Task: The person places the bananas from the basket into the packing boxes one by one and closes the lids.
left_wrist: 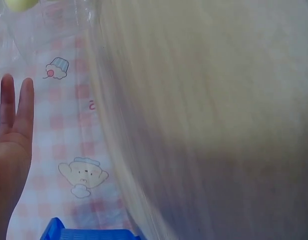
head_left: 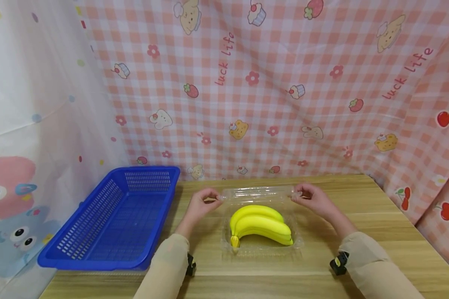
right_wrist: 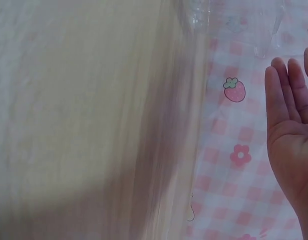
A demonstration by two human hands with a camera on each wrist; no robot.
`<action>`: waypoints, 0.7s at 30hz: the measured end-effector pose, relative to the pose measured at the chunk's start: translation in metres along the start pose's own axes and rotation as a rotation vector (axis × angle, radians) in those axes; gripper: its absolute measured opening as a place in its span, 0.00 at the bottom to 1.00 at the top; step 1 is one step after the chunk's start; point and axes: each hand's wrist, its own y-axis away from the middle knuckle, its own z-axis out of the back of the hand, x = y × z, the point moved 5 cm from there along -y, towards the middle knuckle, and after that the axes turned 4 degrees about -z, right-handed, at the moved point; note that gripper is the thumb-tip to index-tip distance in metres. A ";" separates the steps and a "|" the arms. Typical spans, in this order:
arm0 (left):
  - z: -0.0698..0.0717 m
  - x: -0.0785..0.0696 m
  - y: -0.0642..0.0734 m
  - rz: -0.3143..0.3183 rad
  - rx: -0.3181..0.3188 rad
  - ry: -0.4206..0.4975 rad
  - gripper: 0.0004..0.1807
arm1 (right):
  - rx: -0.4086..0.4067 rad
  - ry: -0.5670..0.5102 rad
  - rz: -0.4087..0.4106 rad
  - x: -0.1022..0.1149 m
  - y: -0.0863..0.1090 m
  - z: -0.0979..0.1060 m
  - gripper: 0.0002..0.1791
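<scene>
A bunch of yellow bananas [head_left: 260, 226] lies in a clear plastic clamshell box [head_left: 262, 251] on the wooden table. The box's lid [head_left: 258, 192] stands raised at the far side. My left hand [head_left: 203, 204] pinches the lid's left corner between thumb and index finger. At the opposite corner, my right hand [head_left: 314, 201] pinches the lid too. In the left wrist view, the other fingers [left_wrist: 25, 107] stretch out straight. The right wrist view likewise shows straight fingers [right_wrist: 277, 95] close to the clear plastic [right_wrist: 261, 47]; the pinching fingertips are not clearly visible there.
A blue plastic basket [head_left: 97, 264] with slotted walls stands on the table [head_left: 247, 284] at the left. Behind the table hangs a pink checked cloth [head_left: 224, 104], with a white printed curtain [head_left: 52, 104] on the left side.
</scene>
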 end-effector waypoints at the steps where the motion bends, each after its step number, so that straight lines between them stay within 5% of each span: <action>1: 0.000 0.000 0.001 -0.008 0.015 -0.004 0.05 | 0.007 0.008 0.013 0.000 0.001 0.000 0.06; 12: -0.004 -0.013 0.008 -0.112 0.170 -0.068 0.08 | 0.081 0.032 0.170 0.002 0.009 -0.001 0.07; 21: -0.003 -0.017 0.013 -0.328 0.205 -0.242 0.10 | 0.051 0.172 0.290 0.008 0.013 -0.004 0.10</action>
